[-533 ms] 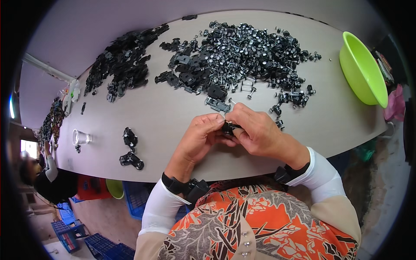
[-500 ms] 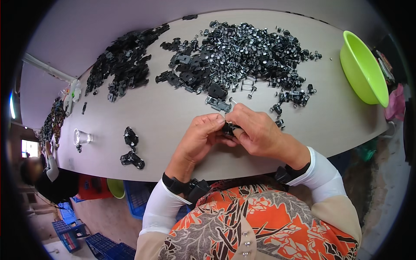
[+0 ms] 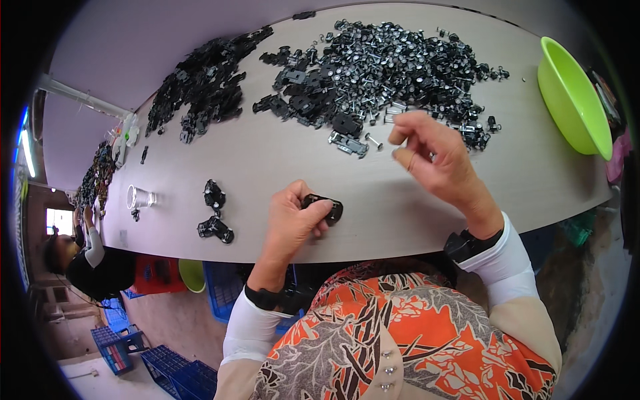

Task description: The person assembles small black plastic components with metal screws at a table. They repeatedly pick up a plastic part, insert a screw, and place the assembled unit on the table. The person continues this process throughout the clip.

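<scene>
A black toy car chassis (image 3: 331, 209) is pinched between the thumb and fingers of my left hand (image 3: 293, 217), just above the near part of the table. My right hand (image 3: 440, 160) hovers beside the near edge of the heap of wheel axles (image 3: 393, 73), thumb and forefinger apart. A small glint shows by its palm, too small to make out. One loose wheel axle (image 3: 375, 141) lies left of its fingertips, next to a grey-black chassis (image 3: 348, 143). Several chassis with wheels (image 3: 215, 229) sit together to the left of my left hand.
A pile of black chassis (image 3: 200, 87) lies at the far left of the table (image 3: 373, 233). A clear plastic cup (image 3: 140, 197) stands near the left end, a green basin (image 3: 573, 100) at the right. Another person (image 3: 97, 260) works at the far left beside more parts.
My hands have parted. The right hand has let go of the chassis and moved up and right to the axle heap; the left has drawn slightly left, keeping the chassis.
</scene>
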`<action>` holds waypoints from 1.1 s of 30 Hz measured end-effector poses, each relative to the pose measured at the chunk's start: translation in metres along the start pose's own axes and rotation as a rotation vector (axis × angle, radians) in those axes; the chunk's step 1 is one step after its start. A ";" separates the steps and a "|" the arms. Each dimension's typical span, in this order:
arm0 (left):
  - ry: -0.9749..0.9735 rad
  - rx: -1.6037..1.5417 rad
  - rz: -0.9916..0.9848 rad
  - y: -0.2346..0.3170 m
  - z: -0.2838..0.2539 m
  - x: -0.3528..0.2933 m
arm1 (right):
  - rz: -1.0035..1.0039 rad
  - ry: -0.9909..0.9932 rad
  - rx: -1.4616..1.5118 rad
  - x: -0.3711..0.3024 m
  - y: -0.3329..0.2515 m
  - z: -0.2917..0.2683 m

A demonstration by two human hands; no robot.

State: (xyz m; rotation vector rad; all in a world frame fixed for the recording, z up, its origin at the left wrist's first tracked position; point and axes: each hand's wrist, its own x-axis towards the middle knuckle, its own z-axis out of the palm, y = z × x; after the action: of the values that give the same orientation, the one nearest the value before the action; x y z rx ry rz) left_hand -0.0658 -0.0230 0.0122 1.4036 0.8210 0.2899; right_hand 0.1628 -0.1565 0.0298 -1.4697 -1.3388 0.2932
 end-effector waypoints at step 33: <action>0.160 1.141 0.632 -0.007 -0.037 -0.010 | 0.087 0.167 -0.244 -0.012 0.034 -0.056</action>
State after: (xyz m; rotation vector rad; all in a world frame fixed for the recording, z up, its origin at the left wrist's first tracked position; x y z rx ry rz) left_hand -0.0988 -0.0025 0.0107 2.7496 0.6483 0.4448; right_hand 0.2200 -0.1881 0.0193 -1.7195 -1.2093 0.0617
